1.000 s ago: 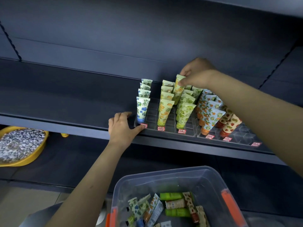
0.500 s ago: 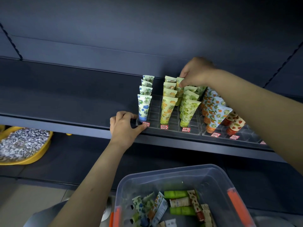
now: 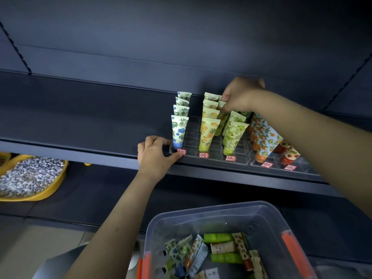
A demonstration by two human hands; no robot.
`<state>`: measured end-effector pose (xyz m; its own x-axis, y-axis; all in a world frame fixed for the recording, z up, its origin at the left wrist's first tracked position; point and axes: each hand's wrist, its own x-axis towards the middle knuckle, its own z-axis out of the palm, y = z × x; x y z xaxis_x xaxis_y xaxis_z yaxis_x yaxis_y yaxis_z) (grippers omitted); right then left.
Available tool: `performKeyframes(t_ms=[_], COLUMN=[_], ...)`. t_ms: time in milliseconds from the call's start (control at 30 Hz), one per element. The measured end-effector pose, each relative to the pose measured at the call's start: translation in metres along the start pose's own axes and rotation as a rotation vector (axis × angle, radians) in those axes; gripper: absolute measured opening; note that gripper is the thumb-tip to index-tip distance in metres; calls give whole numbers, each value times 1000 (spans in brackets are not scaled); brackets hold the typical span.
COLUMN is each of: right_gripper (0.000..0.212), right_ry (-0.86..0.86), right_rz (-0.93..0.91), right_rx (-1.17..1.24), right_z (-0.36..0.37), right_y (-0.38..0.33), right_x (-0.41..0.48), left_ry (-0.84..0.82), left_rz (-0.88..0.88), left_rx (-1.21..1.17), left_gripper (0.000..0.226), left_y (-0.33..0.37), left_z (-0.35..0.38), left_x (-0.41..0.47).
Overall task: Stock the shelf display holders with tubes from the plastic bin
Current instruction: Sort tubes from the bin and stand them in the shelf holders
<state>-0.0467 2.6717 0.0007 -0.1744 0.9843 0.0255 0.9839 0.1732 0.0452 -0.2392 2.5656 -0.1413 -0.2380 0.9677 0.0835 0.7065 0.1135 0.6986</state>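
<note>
Bin [image 3: 161,228]: clear plastic, at the near edge of view, below the shelf [image 3: 80,117]; orange clips on its L and R sides.
Bin contents: loose tubes lying flat in a heap. There are 2 green tubes [image 3: 218,237] w/ a cream one between them, flower-print ones to the L, fruit-print ones to the R.
Holder [image 3: 191,137]: clear, gridded, on the shelf by its front edge; red price tags [image 3: 181,151] along the front lip.
Holder contents: tubes upright, caps down, in rows running near to far. The blue-flower row [image 3: 180,129] is at the L (4 seen), the yellow-fruit row [image 3: 208,131] is next (4 seen), and the green-print row [image 3: 233,135] is R of that.
2nd holder [image 3: 302,164]: clear, just R of the first. It holds an orange-print row [image 3: 263,137] and strawberry-print tubes [image 3: 289,156], partly hidden by the R forearm.
L hand [image 3: 155,154]: arm comes up from the near L. The hand is at the holder's near-L corner, thumb along the front lip under the 1st tag, fingers curled vs. the L side. It grips that corner.
R hand [image 3: 241,95]: arm reaches in from the R over the 2nd holder, wrist bent down. The fingertips are closed in a pinch on the top of one tube.
Held tube [image 3: 223,117]: green print, hangs below the R fingertips, cap end down, leaning a bit. It is between the yellow-fruit row and the green-print row, behind the 2 front green ones. Can't tell if the cap is seated in a cell; the front yellow tube hides it.
Other: yellow basket [image 3: 56,186] of speckled grey-white bits on a lower level, far L.
</note>
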Motion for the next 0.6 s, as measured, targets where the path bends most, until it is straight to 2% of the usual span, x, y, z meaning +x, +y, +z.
performKeyframes(t_ms=[167, 333, 467, 533, 600], right_gripper=[31, 13, 11, 11, 12], right_ry=[3, 30, 87, 126, 142], right_rz=[8, 25, -17, -59, -119], right_rx=[9, 110, 189, 245, 297], right_z=[1, -16, -34, -41, -48], right_y=[1, 1, 4, 5, 7], right_x=[0, -13, -37, -53, -71], left_ry=[-3, -85, -152, -101, -7], left_rz=[-4, -22, -57, -36, 44], left_rx=[14, 2, -212, -224, -118], left_gripper=[47, 49, 63, 65, 64], left_y=[0, 3, 8, 16, 27], left_z=[0, -9, -31, -43, -55], left_x=[1, -1, -6, -13, -20])
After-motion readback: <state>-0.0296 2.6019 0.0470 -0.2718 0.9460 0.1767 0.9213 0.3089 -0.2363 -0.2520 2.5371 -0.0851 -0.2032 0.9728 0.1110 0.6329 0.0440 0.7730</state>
